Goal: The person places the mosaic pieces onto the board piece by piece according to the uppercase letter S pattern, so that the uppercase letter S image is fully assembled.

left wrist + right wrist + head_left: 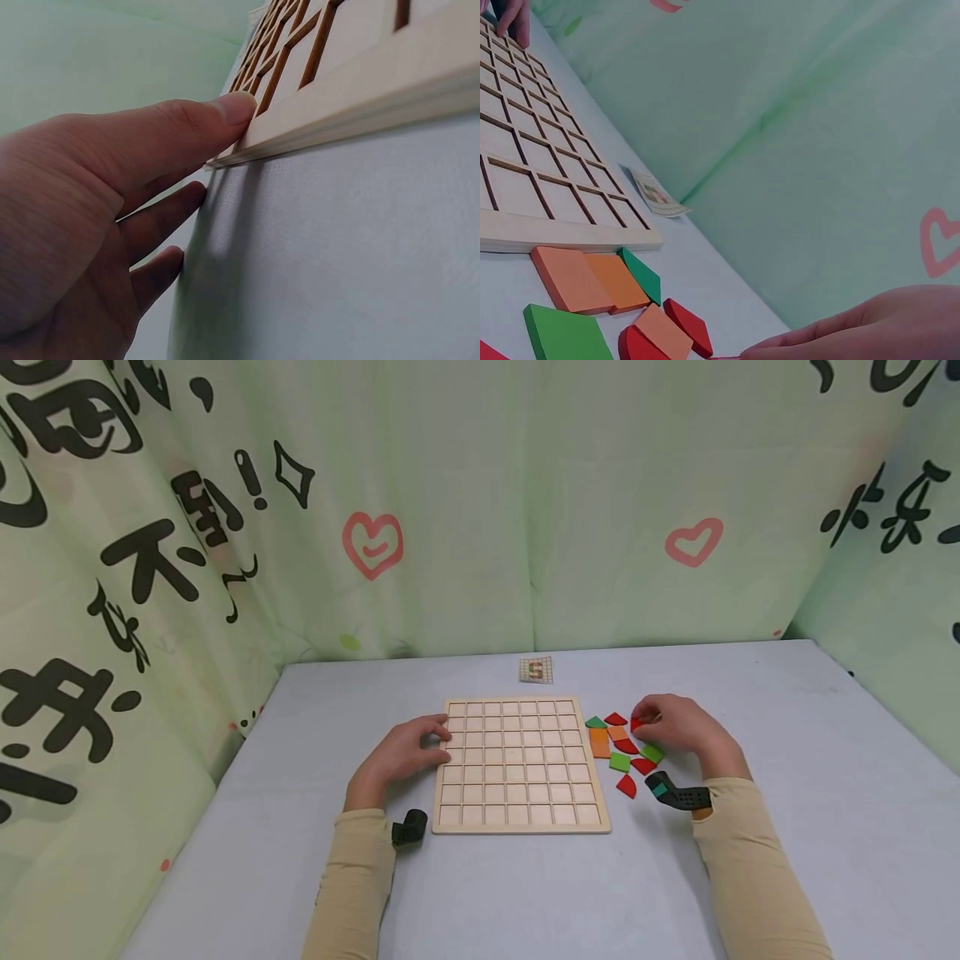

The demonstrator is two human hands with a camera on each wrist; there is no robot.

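Observation:
A wooden grid board (pixel 522 828) with square cells lies flat on the table. My left hand (pixel 408 747) rests at its left edge, thumb and forefinger apart. In the left wrist view the thumb (pixel 187 124) touches the rim, and other fingers hang loosely beside it. To the right of the board my right hand (pixel 678 727) pinches a red piece (pixel 637 724) between thumb and fingers, over a small group of coloured pieces. Among them are an orange square (pixel 599 743), a light green square (pixel 619 762), a dark green triangle (pixel 596 722) and a red quarter-round piece (pixel 626 786).
A small card (pixel 536 670) printed with a grid pattern lies behind the board. The table's white cover (pixel 480 893) runs back to pale green curtains (pixel 465 485) with hearts and black lettering. Each wrist wears a black camera.

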